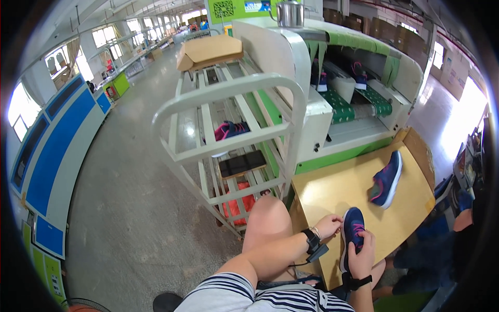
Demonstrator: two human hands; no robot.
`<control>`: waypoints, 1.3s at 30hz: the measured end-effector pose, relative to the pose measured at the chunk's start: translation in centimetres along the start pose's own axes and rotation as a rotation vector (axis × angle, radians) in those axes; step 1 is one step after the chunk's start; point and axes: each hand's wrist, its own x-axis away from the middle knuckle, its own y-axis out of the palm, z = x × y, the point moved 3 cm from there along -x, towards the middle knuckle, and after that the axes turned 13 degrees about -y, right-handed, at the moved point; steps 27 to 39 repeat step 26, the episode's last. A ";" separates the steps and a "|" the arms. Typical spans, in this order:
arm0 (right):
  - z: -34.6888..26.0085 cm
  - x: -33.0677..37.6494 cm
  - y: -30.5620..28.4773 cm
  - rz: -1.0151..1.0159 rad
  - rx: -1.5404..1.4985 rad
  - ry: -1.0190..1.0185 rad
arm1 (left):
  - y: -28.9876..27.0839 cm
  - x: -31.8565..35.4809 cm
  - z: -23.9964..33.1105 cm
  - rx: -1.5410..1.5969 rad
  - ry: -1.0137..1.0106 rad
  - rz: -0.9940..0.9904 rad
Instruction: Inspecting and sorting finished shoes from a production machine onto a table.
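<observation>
A navy sneaker (353, 221) with pink laces and a white sole lies on the tan tabletop (332, 182), its toe pointing away from me. My right hand (362, 257) grips it around the ankle opening from the right. At the sole's left edge, near the toe, my left hand (329, 226) has its fingertips pinched together; whether anything tiny is between them is too small to make out. A second navy sneaker (388, 180) rests on its side further back on the table.
Behind the table stands a white machine (291, 67) with a green conveyor belt (338, 106) carrying sneakers. To the left is a pale metal rack (228, 148) holding a sneaker, a phone (242, 164) and a red bag (239, 200). Another person's clothed body (426, 265) is at right.
</observation>
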 end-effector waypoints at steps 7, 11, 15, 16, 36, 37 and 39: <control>0.3 1.0 0.2 -0.031 0.052 -0.029 | -0.1 -0.8 -0.7 0.047 0.039 0.038; 0.3 0.8 0.4 -0.052 0.046 -0.049 | -0.2 -1.4 -1.3 0.122 0.023 0.016; 0.5 0.7 0.5 -0.040 0.037 -0.033 | -0.2 -0.6 -0.5 0.055 0.012 0.001; 0.4 0.7 0.4 -0.032 0.040 -0.043 | -0.2 -0.7 -0.5 0.049 0.012 -0.002; 0.4 0.7 0.4 -0.054 0.052 -0.017 | -0.3 -1.1 -1.0 0.053 0.045 -0.005; 0.4 0.7 0.4 -0.054 0.052 -0.017 | -0.3 -1.1 -1.0 0.053 0.045 -0.005; 0.4 0.7 0.4 -0.054 0.052 -0.017 | -0.3 -1.1 -1.0 0.053 0.045 -0.005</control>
